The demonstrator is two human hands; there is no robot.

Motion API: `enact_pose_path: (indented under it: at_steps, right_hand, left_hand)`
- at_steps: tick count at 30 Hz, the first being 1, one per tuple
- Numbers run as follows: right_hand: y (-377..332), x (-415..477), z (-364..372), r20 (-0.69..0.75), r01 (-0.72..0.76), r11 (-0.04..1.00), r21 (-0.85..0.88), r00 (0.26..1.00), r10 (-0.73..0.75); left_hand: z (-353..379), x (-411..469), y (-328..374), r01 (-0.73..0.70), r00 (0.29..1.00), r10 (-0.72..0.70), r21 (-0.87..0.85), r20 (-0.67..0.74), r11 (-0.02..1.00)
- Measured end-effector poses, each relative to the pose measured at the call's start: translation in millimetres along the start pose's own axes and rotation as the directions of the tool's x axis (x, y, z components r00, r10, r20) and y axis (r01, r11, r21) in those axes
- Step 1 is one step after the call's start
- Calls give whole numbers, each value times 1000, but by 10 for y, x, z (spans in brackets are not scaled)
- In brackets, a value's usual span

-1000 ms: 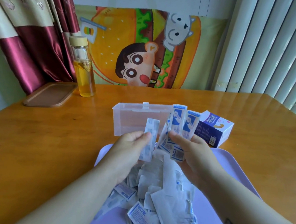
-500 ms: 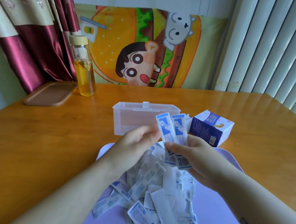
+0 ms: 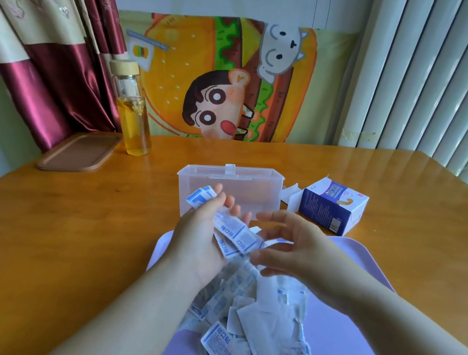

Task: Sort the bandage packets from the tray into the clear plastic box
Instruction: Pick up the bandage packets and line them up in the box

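Left hand (image 3: 203,233), palm up and half curled, closed around a small fan of bandage packets (image 3: 231,228): flat, papery strips, white with blue printed ends, crinkled at the seams, sticking out past the fingers toward the box and across toward the other hand

Right hand (image 3: 292,247) loosely open just beside it, fingers spread and slightly blurred, thumb tip touching or nearly touching the near end of the held strips; hard to tell whether gripping anything

Both held above the far edge of a tray (image 3: 355,332), smooth matte lilac plastic with rounded corners, carrying a loose heap of packets (image 3: 252,332), some printed face up, some showing plain white backs, overlapping at all angles

Straight beyond the hands, a clear plastic box (image 3: 258,190), rectangular, frosted walls, lid off or hinged back out of sight, small clip tab on the far rim; contents not clear through the wall

To its right, a blue and white cardboard carton (image 3: 331,205) with torn-open flaps

On a glossy orange wooden table (image 3: 52,226); far left, a glass bottle (image 3: 133,113) of amber liquid with a pale cap, next to a brown oblong lid (image 3: 78,151)
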State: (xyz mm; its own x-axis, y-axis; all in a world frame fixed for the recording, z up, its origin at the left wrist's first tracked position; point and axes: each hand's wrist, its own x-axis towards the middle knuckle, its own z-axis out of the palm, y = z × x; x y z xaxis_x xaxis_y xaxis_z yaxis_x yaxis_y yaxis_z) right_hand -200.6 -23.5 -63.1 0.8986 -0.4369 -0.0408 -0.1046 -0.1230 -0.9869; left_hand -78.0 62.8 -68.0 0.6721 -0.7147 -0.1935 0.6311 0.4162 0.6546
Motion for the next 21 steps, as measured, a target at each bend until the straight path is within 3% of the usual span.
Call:
enact_pose_path:
  at_steps: [2, 4, 7, 9, 13, 17, 21]
  right_hand:
    - [8, -42, 5, -33, 174, 919, -354, 980, -198]
    - [8, -63, 19, 62, 317, 711, -628, 931, -360]
    - [-8, -17, 43, 203, 397, 482, -781, 892, -405]
    - [-67, 23, 51, 242, 391, 386, -836, 893, -379]
    - [-205, 68, 14, 251, 400, 364, -841, 885, -392]
    - [-270, 28, 28, 311, 402, 314, -860, 901, -302]
    - [-276, 42, 49, 316, 431, 331, -840, 883, -348]
  left_hand:
    - [-17, -12, 26, 65, 998, -65, -9, -20, 998]
    - [-6, -46, 23, 147, 989, -147, -2, -14, 989]
    - [32, -100, -10, 243, 969, -243, 27, 31, 970]
    - [32, -124, -33, 266, 959, -278, 159, 56, 951]
    - [25, -171, -26, 246, 946, -303, 358, 112, 901]
    - [84, -212, 18, 203, 951, -272, 366, 147, 908]
    - [152, -245, 25, 126, 957, -229, 456, 176, 881]
